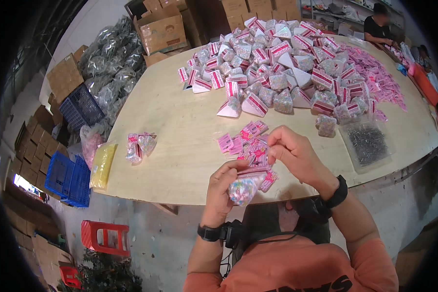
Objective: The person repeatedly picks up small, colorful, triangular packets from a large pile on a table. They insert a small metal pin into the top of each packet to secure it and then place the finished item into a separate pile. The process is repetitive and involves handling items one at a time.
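Note:
In my left hand [222,187] is a small clear bag of multicoloured beads [244,190], gripped near its flat pink top edge at the table's front edge. Thumb and fingers of my right hand [294,152] are pinched together just above and right of the bag; what sits between them, if anything, is too small to tell. Beneath and beyond both hands lies a loose pile of printed pink cards [236,145], partly hidden by my fingers. Off to the left on the table rest a few filled bead bags with pink tops [140,147].
A large heap of bead bags [277,73] covers the far table, with many pink cards [374,73] beside it. At right stands a clear tray of small dark metal pieces [367,143]. A yellow packet [103,165] lies at the left edge. Another person [377,29] sits far right.

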{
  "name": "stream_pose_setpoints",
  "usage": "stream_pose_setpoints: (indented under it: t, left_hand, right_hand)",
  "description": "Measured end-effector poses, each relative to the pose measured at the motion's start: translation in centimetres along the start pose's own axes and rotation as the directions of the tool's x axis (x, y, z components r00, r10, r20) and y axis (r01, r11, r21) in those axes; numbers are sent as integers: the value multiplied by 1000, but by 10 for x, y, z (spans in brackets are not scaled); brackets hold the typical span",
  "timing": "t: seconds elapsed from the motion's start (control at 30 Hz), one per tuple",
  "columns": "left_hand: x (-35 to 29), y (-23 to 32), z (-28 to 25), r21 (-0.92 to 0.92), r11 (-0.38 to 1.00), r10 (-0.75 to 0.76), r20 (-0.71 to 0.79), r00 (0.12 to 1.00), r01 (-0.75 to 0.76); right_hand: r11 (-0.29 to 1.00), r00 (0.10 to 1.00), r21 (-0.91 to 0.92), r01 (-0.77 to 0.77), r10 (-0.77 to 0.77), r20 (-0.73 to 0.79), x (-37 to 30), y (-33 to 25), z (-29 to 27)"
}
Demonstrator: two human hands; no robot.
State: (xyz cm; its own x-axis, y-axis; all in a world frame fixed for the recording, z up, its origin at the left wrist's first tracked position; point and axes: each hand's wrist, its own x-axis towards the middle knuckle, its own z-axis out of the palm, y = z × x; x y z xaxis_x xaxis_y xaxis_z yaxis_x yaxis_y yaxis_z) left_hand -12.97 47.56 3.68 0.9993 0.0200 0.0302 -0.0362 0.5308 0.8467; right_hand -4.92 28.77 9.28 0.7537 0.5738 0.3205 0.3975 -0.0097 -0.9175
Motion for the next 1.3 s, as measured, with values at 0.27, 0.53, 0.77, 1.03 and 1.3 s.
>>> stream_pose_setpoints:
  t: [0.27, 0.53, 0.77, 1.03, 1.3]
  left_hand:
    - [10, 6, 18, 317, 948, -78, 204, 976, 9]
    - [6, 1, 26, 445, 894, -239, 366, 899, 56]
    - [7, -7, 23, 444, 881, -361, 405, 840, 164]
    - [5, -17, 21, 478, 856, -408, 397, 822, 194]
    - [3, -39, 27, 561, 768, -499, 224, 837, 309]
  right_hand:
    - [896, 952, -327, 300, -260, 162, -9, -2, -7]
    - [628, 835, -557, 544, -343, 430, -25, -6, -11]
    - [561, 797, -571, 599, -345, 496, -38, -13, -14]
    - [635, 802, -530, 562, -262, 536, -46, -14, -17]
    - [942, 829, -333, 45, 151, 539, -50, 15, -24]
